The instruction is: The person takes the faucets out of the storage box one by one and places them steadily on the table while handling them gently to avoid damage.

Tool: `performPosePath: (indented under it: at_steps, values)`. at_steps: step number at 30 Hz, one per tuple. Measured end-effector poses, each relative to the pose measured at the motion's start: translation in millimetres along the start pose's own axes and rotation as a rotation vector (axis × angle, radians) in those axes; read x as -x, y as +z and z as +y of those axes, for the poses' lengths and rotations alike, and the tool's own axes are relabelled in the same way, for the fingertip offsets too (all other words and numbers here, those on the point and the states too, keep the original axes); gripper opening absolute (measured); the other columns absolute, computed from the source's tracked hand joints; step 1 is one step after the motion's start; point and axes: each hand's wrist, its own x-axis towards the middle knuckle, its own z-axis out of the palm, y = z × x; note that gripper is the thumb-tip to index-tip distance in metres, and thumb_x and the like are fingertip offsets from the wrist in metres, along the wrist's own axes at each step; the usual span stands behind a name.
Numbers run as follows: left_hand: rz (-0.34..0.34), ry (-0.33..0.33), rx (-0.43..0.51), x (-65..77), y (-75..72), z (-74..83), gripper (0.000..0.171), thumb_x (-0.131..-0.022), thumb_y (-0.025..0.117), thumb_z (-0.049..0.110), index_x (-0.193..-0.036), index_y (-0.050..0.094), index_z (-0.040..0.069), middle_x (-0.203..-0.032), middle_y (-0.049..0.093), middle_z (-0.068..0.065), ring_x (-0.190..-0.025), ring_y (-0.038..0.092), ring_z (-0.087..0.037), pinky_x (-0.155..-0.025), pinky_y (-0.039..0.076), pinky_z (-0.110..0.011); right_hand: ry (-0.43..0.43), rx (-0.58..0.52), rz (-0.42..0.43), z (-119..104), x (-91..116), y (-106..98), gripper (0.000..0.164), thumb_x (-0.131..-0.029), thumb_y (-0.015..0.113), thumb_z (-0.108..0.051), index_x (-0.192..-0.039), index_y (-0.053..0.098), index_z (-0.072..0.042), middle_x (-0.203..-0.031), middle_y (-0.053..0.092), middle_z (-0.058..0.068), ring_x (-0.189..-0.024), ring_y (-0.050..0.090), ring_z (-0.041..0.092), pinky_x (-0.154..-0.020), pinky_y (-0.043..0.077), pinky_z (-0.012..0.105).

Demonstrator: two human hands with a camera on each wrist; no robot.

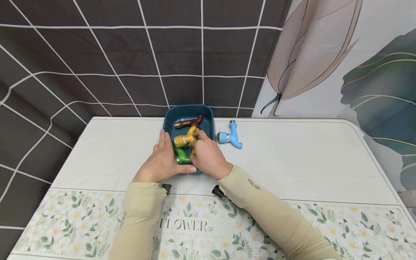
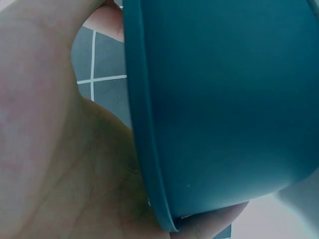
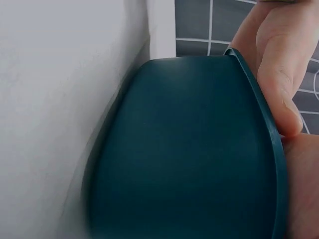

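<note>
A dark teal plastic bin [image 1: 169,112] stands at the back of the table with several plastic faucets in it. My left hand [image 1: 158,159] rests against its near left corner, fingers straight along the left side and thumb along the near rim. Inside the bin, my right hand [image 1: 208,153] grips a yellow faucet [image 1: 185,139], hiding part of it. Below that lies a green faucet [image 1: 182,156], partly covered. Farther back is a brown faucet [image 1: 188,122]. Both wrist views mostly show the bin's outer wall [image 2: 224,99].
A light blue faucet [image 1: 233,136] lies on the white table [image 1: 292,159] just right of the bin. Behind the bin rises a dark wall [image 1: 182,54] with a white grid. A flower-printed band [image 1: 91,224] runs along the table's front.
</note>
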Motion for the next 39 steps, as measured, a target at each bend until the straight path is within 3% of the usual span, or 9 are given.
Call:
performPosePath:
  at_steps: [5,12,20,30,34,37,39]
  values:
    - [0.001,-0.002,-0.004,0.1,-0.3,0.4,0.139,-0.077,0.075,0.068,-0.154,-0.011,-0.010,-0.162,-0.023,-0.024,-0.145,0.011,-0.057,-0.106,0.037,-0.063,0.019,-0.016,0.004,0.1,-0.2,-1.0,0.027,-0.083,0.069,-0.001,-0.109,0.076,0.003,-0.132,0.057,0.023,-0.103,0.068,0.029,-0.078,0.059,0.036]
    - [0.002,-0.005,0.001,0.4,1.7,0.6,0.139,-0.078,0.075,0.067,-0.154,-0.013,-0.009,-0.162,-0.024,-0.024,-0.145,0.011,-0.057,-0.106,0.036,-0.063,0.040,-0.037,0.038,0.0,-0.7,-0.8,0.024,-0.083,0.070,0.001,-0.106,0.078,0.001,-0.122,0.066,0.019,-0.122,0.059,0.027,-0.087,0.056,0.038]
    - [0.010,0.000,0.013,0.1,1.6,1.1,0.137,-0.079,0.078,0.062,-0.155,-0.011,-0.010,-0.162,-0.023,-0.024,-0.145,0.011,-0.057,-0.107,0.035,-0.063,0.109,-0.072,0.077,-0.9,-1.4,-0.7,0.026,-0.083,0.068,0.002,-0.106,0.079,-0.003,-0.102,0.076,0.010,-0.089,0.072,0.022,-0.072,0.057,0.033]
    - [0.008,-0.010,-0.008,-0.2,0.5,1.2,0.136,-0.079,0.076,0.064,-0.155,-0.010,-0.010,-0.163,-0.022,-0.024,-0.145,0.013,-0.055,-0.105,0.039,-0.062,0.063,-0.092,0.109,2.7,2.4,-5.9,0.025,-0.086,0.067,0.000,-0.109,0.077,0.000,-0.119,0.071,0.018,-0.098,0.072,0.028,-0.072,0.058,0.034]
    - [0.002,-0.015,-0.014,-0.4,0.4,1.2,0.136,-0.079,0.076,0.063,-0.155,-0.010,-0.009,-0.163,-0.022,-0.023,-0.146,0.012,-0.055,-0.105,0.039,-0.062,0.050,-0.097,0.138,4.7,6.1,-11.2,0.025,-0.087,0.066,0.000,-0.109,0.077,0.001,-0.119,0.070,0.018,-0.075,0.071,0.022,-0.059,0.054,0.027]
    - [-0.003,-0.019,-0.019,-0.5,0.3,0.9,0.137,-0.078,0.077,0.064,-0.155,-0.010,-0.009,-0.163,-0.023,-0.023,-0.146,0.010,-0.055,-0.106,0.037,-0.062,0.041,-0.108,0.164,7.7,8.7,-15.2,0.025,-0.087,0.065,0.000,-0.109,0.077,0.002,-0.121,0.069,0.020,-0.048,0.056,0.013,-0.045,0.041,0.022]
    - [-0.005,-0.020,-0.022,-0.5,-0.1,1.4,0.137,-0.078,0.077,0.064,-0.155,-0.009,-0.009,-0.163,-0.023,-0.022,-0.147,0.009,-0.054,-0.107,0.036,-0.061,0.034,-0.108,0.190,10.7,10.4,-17.0,0.024,-0.087,0.066,0.000,-0.109,0.077,0.002,-0.121,0.069,0.021,-0.042,0.049,0.009,-0.043,0.037,0.020]
